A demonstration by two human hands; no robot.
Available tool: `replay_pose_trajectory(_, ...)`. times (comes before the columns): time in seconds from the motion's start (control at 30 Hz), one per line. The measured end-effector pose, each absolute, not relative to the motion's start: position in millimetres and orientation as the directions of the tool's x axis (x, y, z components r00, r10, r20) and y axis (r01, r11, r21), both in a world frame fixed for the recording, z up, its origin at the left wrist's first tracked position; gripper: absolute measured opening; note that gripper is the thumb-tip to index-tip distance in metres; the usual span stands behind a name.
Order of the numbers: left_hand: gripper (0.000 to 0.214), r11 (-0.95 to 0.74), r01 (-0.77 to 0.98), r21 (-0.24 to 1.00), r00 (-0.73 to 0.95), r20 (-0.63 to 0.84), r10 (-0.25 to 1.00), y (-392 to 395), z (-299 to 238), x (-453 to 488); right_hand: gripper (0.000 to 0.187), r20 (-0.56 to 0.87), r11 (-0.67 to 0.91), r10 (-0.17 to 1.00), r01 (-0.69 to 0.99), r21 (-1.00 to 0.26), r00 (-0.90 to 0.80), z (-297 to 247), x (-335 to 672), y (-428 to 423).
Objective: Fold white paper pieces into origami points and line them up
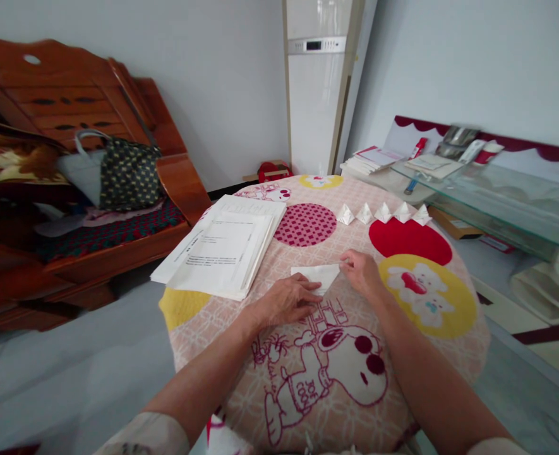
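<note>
A small piece of folded white paper (318,274) lies on the cloth-covered round table in front of me. My left hand (286,301) rests on its lower left part, fingers stretched out and pressing it down. At the paper's upper right corner, my right hand (362,272) pinches the edge between thumb and fingers. Beyond my right hand, several pointed folded-paper pieces (384,212) stand in a row. To the left sits a stack of printed sheets (213,253), its top pages covered in text.
A patterned tablecloth (336,379) covers the table. On the right stands a glass-topped cabinet (511,196) carrying papers, a metal pot (456,140) and a red tube (418,148). A wooden bench (66,82) with bags is on the left, and a tall white air conditioner (314,107) stands behind.
</note>
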State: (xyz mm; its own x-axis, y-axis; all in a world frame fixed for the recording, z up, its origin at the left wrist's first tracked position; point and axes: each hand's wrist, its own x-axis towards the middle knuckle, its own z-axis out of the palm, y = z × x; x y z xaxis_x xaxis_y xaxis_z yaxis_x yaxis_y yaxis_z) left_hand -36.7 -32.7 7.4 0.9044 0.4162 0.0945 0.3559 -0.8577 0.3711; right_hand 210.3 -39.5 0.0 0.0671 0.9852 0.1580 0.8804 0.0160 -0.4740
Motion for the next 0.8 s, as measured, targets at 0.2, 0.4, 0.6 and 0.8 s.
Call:
replay_pose_trajectory(0.2,0.022,-0.862,0.336,0.379,0.905,0.122,0.407,-36,13,-35,0.032,0.065,0.165,0.986,0.855,-0.492,-0.152,2,195,-54)
replay_pose_trajectory(0.4,0.022,-0.861,0.343,0.377,0.905,0.115,0.41,-37,14,-35,0.023,0.155,-0.034,0.982,0.901,-0.432,0.111,-5,207,-42)
replay_pose_trajectory(0.6,0.024,-0.855,0.368,0.366,0.885,0.143,0.442,-36,6,-34,0.023,0.372,0.175,0.928,0.844,-0.508,0.032,-15,214,-38)
replay_pose_trajectory(0.8,0.026,-0.839,0.392,0.377,0.858,0.179,0.482,-33,-1,-27,0.037,0.463,0.414,0.872,0.744,-0.524,-0.16,-28,219,-34)
